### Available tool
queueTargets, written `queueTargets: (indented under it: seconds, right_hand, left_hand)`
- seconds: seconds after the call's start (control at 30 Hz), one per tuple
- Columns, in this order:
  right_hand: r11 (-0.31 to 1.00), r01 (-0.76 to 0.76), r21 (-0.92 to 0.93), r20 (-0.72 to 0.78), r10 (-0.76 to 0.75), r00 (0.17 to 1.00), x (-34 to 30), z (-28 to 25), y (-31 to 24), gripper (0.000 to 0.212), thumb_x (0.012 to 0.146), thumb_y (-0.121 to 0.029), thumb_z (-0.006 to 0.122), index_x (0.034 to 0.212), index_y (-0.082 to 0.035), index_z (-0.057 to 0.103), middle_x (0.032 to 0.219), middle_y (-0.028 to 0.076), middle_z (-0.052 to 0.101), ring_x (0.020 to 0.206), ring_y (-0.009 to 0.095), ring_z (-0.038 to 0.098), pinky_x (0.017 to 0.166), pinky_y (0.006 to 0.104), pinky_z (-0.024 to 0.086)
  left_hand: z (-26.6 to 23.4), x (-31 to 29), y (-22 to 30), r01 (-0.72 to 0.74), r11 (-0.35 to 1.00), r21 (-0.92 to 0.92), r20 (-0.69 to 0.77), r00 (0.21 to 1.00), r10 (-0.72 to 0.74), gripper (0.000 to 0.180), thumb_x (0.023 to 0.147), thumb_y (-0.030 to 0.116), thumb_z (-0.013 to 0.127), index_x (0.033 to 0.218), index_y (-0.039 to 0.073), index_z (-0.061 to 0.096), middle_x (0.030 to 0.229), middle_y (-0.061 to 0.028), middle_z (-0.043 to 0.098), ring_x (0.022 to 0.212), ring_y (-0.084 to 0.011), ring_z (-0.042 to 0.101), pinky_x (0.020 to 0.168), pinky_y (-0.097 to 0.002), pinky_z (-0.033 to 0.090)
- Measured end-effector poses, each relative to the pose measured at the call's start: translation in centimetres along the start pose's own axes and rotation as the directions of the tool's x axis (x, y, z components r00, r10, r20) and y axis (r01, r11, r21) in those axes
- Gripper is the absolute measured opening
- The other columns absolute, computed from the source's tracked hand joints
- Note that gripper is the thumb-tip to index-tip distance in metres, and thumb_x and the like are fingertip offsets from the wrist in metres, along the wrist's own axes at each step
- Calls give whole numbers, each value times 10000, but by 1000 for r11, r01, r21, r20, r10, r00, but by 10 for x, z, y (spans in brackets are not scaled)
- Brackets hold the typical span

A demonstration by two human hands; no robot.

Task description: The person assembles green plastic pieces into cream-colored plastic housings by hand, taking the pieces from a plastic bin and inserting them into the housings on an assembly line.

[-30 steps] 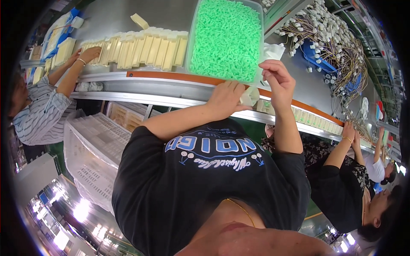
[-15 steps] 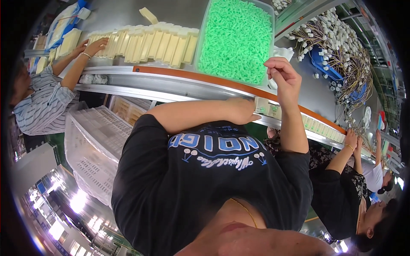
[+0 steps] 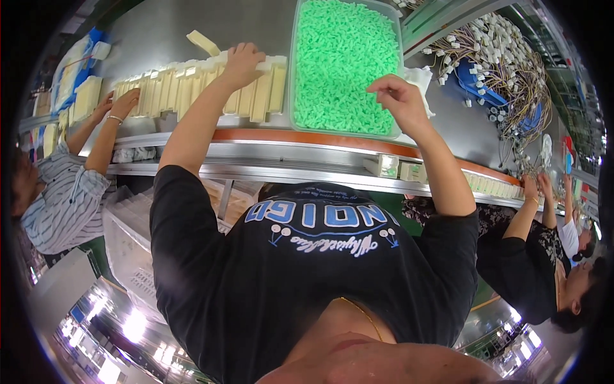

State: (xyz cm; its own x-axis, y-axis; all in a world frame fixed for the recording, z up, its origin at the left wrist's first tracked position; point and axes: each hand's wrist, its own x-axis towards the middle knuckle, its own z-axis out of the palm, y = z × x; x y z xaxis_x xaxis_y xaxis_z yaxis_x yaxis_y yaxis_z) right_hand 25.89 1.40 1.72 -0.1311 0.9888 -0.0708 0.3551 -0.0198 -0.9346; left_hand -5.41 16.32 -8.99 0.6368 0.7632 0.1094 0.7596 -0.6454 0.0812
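My left hand (image 3: 243, 66) lies over the right part of a row of cream rectangular plastic pieces (image 3: 185, 88), its fingers slightly apart across their far ends. What its palm touches is hidden. Over the right side of a clear plastic tub (image 3: 292, 96), heaped with small bright green pieces (image 3: 345, 64), my right hand (image 3: 401, 102) hovers with its fingers curled and thumb close to the index finger. Anything between those fingertips is too small to make out. Below the orange edge strip, a few cream pieces with green bits inside (image 3: 387, 166) sit in the metal rail.
On the left a person in a striped shirt (image 3: 64, 198) has hands at the row's far end. Right of the tub, wire harnesses with white connectors (image 3: 492, 57) pile beside a blue tray (image 3: 476, 86). Another person (image 3: 531, 256) works there. White crates (image 3: 128, 237) stand below the table.
My left hand has left the rail pieces in front of me and moved far left onto the cream row. My right hand has shifted left, over the tub.
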Motion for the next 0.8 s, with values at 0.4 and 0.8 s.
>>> queueTargets:
  seconds: [0.4, 0.8]
  right_hand:
    - [566, 343, -749, 421, 9, 907, 93, 97, 70, 181, 750, -92, 443, 891, -27, 535, 880, 194, 558, 845, 345, 537, 711, 438, 431]
    - [594, 227, -772, 368, 127, 921, 92, 94, 62, 180, 735, -122, 464, 873, -49, 553, 823, 173, 589, 797, 333, 570, 681, 422, 451]
  left_hand:
    - [-115, -30, 49, -79, -172, -982, 0, 908, -420, 236, 786, 47, 496, 1016, 51, 446, 886, -86, 540, 799, -249, 592, 674, -326, 495]
    - [-68, -57, 115, 225, -742, -632, 393, 918, -57, 343, 844, 323, 488, 983, 11, 458, 807, -163, 581, 626, -210, 587, 524, -299, 492]
